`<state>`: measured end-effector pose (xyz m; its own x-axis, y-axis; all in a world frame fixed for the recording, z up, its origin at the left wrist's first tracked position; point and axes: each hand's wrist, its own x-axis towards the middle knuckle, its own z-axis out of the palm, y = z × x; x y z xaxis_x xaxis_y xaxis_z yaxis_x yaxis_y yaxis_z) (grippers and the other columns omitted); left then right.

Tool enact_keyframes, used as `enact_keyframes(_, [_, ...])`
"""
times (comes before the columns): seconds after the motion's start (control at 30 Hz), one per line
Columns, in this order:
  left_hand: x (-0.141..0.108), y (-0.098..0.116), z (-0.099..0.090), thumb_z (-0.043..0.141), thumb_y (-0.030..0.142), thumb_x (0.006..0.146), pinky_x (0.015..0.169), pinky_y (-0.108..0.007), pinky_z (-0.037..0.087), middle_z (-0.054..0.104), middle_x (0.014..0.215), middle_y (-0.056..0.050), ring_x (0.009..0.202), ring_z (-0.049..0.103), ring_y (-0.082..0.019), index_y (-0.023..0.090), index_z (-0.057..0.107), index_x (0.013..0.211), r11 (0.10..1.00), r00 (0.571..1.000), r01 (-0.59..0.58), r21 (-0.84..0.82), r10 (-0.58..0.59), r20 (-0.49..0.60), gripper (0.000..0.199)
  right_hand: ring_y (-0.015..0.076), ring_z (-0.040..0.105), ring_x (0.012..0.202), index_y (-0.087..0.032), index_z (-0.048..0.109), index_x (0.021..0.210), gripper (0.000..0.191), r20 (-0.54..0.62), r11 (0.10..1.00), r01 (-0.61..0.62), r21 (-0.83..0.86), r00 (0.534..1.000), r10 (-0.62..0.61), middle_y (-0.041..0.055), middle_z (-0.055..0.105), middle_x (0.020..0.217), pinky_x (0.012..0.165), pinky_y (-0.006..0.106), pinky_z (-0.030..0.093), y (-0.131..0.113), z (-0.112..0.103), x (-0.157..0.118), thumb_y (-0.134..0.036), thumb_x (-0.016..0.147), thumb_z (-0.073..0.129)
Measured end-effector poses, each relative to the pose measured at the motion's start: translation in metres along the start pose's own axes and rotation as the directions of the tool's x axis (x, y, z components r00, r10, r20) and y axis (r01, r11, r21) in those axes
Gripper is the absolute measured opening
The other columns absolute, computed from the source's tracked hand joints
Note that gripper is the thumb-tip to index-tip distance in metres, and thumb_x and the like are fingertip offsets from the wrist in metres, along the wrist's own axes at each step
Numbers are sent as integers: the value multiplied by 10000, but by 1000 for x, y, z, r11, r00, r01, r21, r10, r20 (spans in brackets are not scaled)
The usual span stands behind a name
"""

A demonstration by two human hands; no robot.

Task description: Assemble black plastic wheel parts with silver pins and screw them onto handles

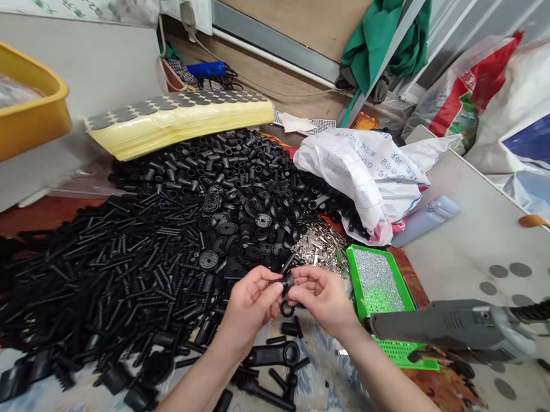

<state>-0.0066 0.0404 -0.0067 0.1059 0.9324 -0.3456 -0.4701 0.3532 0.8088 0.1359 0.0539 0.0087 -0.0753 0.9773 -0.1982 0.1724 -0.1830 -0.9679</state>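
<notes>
Although the fingers partly hide it, the item in hand appears to be a small black plastic fitting (288, 282), held at centre frame between the left hand (251, 302) and the right hand (321, 299). Fingers of both hands: curled and grasping, not released, with the left fingers (269, 291) closed on the fitting's near side and the right fingers (301, 280) on its far side. Black rubber-like ring (287, 308): just below the fitting, at 6 o'clock from the fingertips; whether it is gripped or only hanging there cannot be told.

Risk: a slip of the fingers could drop the ring or fitting among the matching black moulded parts (164, 237) at 9 to 12 o'clock, where it would be hard to pick out. Crowding is a second risk, as an elbow or wrist could knock the loose silver metal clips (321, 245) at 1 o'clock or the green perforated tray (376, 282) at 2 o'clock. Grey power tool with black cord (452, 323): at 3 o'clock, near the right forearm, and its nozzle end could catch a sleeveless arm.
</notes>
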Motion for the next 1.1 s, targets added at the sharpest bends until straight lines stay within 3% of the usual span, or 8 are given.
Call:
enact_keyframes(0.13, [3,5,-4,773,380,607,329,-127,203,549,438,51,343,376,-37,156,590,751,993,992,107,-41,-104,72,323,154,672,684,-174,709,867,256,-12,985,102,-140,994,-105,30,725,760,668,293,577,1,-1,-2,-211,620,763])
enact_keyframes(0.23, [5,6,-6,777,398,608,318,-121,219,548,427,45,341,369,-37,153,602,762,989,989,120,-82,-111,97,339,171,681,728,-180,698,979,350,-27,966,171,-195,983,-179,46,728,832,694,317,580,-1,-4,-4,-228,638,760])
enact_keyframes(0.33, [6,7,-7,791,396,597,308,-119,223,549,431,44,347,381,-41,152,609,764,988,990,111,-105,-101,98,347,172,670,794,-194,702,943,210,-82,916,297,-271,941,-329,55,715,897,727,312,561,-6,-6,-6,-221,737,672])
enact_keyframes(0.4, [5,7,-7,798,390,594,312,-115,235,553,441,42,352,389,-38,149,613,760,986,989,122,-114,-111,98,346,167,656,768,-195,708,845,112,-92,892,321,-318,926,-366,47,709,838,691,292,542,-9,-6,-6,-205,776,621])
enact_keyframes(0.8, [4,8,-4,827,350,552,365,-132,304,599,521,33,411,474,-51,160,597,772,965,981,180,-192,-162,108,371,161,617,661,-197,706,684,86,-58,853,354,-383,912,-405,25,693,684,621,275,485,-17,0,-4,-177,749,652])
enact_keyframes(1.1, [3,0,-7,769,360,643,354,-134,294,602,524,35,405,464,-55,152,571,775,997,993,26,-72,-18,113,316,156,608,613,-164,702,650,69,21,892,236,-385,969,-247,36,690,649,567,261,471,-24,-6,3,-186,704,666])
